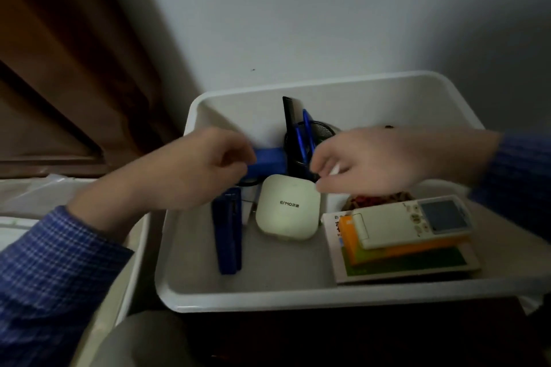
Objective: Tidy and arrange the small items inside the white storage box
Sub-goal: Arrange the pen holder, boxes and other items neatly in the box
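I am gripping a small blue plastic block (266, 161) in my left hand (190, 170) inside the white plastic storage box (313, 296); my right hand (366, 161), fingers loosely curled, is holding nothing I can make out. Next, I judge, it needs setting beside the black mesh pen cup (307, 140).

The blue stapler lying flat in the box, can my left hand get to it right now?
Probably not yet: the stapler lies uncovered just below the left hand, but that hand's grip is on a blue object.

Smooth white plastic storage box (298, 296)
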Available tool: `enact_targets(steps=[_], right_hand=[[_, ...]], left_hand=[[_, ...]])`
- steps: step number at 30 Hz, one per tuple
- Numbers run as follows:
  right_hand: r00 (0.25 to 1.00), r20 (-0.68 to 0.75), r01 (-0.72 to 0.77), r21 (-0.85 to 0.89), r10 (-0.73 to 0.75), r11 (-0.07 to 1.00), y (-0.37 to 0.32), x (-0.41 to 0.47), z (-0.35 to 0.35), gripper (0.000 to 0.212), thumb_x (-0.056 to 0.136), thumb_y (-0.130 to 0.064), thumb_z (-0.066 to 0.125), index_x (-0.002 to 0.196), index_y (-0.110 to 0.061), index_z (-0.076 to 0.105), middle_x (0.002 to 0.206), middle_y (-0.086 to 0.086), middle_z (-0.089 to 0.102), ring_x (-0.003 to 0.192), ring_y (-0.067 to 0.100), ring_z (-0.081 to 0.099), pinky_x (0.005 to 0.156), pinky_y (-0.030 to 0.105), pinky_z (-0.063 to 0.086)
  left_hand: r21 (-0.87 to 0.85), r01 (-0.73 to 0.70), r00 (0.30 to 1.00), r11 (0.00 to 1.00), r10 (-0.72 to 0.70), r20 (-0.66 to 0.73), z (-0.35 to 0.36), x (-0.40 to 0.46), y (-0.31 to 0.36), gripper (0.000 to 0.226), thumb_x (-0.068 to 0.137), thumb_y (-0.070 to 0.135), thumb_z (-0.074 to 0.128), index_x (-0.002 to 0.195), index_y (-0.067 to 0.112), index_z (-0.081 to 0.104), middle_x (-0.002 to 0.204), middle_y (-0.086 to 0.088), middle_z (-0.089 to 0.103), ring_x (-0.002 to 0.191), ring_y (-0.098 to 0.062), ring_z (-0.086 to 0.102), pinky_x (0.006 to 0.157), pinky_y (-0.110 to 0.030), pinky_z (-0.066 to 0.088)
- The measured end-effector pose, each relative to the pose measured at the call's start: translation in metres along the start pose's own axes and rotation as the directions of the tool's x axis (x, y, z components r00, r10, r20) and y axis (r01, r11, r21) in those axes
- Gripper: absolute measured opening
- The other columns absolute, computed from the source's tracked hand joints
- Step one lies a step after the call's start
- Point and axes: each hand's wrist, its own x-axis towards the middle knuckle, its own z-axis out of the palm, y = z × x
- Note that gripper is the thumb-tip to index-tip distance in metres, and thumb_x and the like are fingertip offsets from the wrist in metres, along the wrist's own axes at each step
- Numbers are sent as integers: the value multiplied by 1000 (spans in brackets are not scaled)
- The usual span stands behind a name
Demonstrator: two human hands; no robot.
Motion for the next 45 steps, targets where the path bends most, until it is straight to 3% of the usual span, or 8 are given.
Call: enact_targets(steps=[4, 8, 14, 25, 29, 33, 38, 45], right_hand=[[999, 24, 42, -331, -36, 943, -32, 55, 48, 52, 85, -57, 64, 117, -17, 54, 94, -2, 62, 76, 17, 63, 61, 35, 56], [1000, -30, -18, -470, 4, 882, -40, 83, 84, 92, 65, -64, 79, 132, -13, 42, 99, 4, 39, 60, 17, 39, 45, 26, 31], [993, -77, -112, -414, 89, 903, -36, 92, 96, 85, 62, -46, 84, 125, -19, 35, 91, 5, 29, 60, 20, 41, 43, 30, 34], [997, -75, -22, -319, -2, 948, -48, 68, 76, 95, 59, -57, 82, 131, -18, 34, 96, 0, 40, 75, 18, 49, 53, 29, 39], [986, -160, 23, -126, -43, 992, -41, 27, 32, 94, 48, -65, 77, 122, -32, 29, 97, -15, 45, 76, 7, 53, 52, 26, 42], [994, -96, 52, -11, -53, 999, -8, -23, -18, 90, 58, -52, 89, 121, -42, 26, 100, -12, 54, 74, 9, 62, 50, 16, 50], [991, 82, -91, -157, 105, 983, 26, -68, -28, 109, 49, -61, 87, 132, -52, 16, 97, -23, 53, 79, -7, 58, 54, 6, 44], [991, 81, -89, -223, 109, 971, 38, -81, -12, 126, 28, -98, 64, 136, -56, 13, 119, -42, 30, 104, -4, 46, 78, 8, 39]], left_hand=[[-115, -72, 994, 991, 62, -86, -9, -7, -4, 32, 91, 1, 51, 99, 27, 69, 86, 9, 73, 82, -7, 70, 80, -34, 58], [8, -75, 996, 997, 75, -53, -3, -10, -8, 36, 85, -3, 48, 99, 26, 66, 88, 10, 69, 83, -1, 65, 77, -24, 54], [254, -57, 994, 965, 30, 108, 13, -2, -8, 39, 84, 1, 44, 105, 29, 61, 103, 12, 61, 98, -14, 56, 87, -45, 52], [-2, -75, 981, 997, 74, -181, 11, 2, -11, 28, 84, 5, 54, 100, 24, 67, 90, 11, 67, 84, -3, 63, 73, -21, 51], [-284, -1, 916, 959, -113, -385, 3, 6, -1, 15, 88, 32, 60, 98, 24, 68, 83, 4, 72, 76, -13, 70, 68, -35, 59], [-530, 234, 969, 815, -240, 58, 19, 18, 34, 20, 91, 34, 64, 102, 17, 66, 87, -6, 74, 73, -18, 73, 61, -32, 61], [55, 108, 893, 993, -121, 434, 52, 40, 61, 24, 91, 19, 51, 87, -4, 60, 72, -9, 56, 61, -21, 53, 61, -31, 46], [642, 0, 881, 766, -304, 362, 41, 44, 21, 23, 89, 8, 51, 67, 13, 47, 68, -2, 51, 63, -18, 51, 63, -31, 45]])
